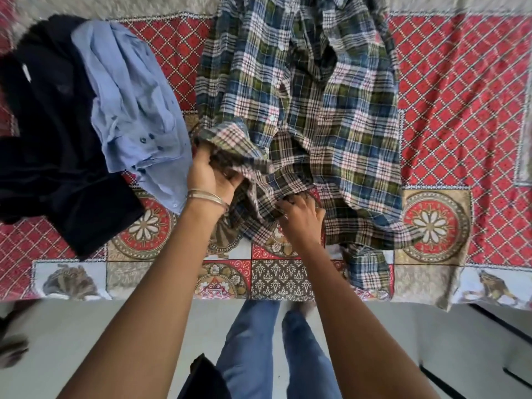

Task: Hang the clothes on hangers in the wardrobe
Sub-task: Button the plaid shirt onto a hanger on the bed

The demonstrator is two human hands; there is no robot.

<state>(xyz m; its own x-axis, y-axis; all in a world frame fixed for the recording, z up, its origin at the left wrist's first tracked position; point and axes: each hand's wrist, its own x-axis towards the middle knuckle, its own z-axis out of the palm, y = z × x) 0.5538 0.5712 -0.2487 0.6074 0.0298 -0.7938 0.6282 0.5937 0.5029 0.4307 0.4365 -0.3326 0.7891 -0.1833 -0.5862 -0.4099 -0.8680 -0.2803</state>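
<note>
A plaid shirt [316,90] in blue, green and white lies spread on the bed, its hem toward me. My left hand [211,175], with bangles on the wrist, grips the hem's left corner with the fingers tucked under the cloth. My right hand [300,216] pinches a bunched fold of the same shirt near the bed's front edge. A light blue shirt [135,102] lies crumpled to the left, partly over a dark navy garment [51,139]. No hanger or wardrobe is in view.
The bed carries a red patterned bedsheet [460,96] with medallion borders along the front edge. Below it is pale floor [100,335], where my legs in blue jeans [253,347] stand. A dark object [201,378] hangs near my waist.
</note>
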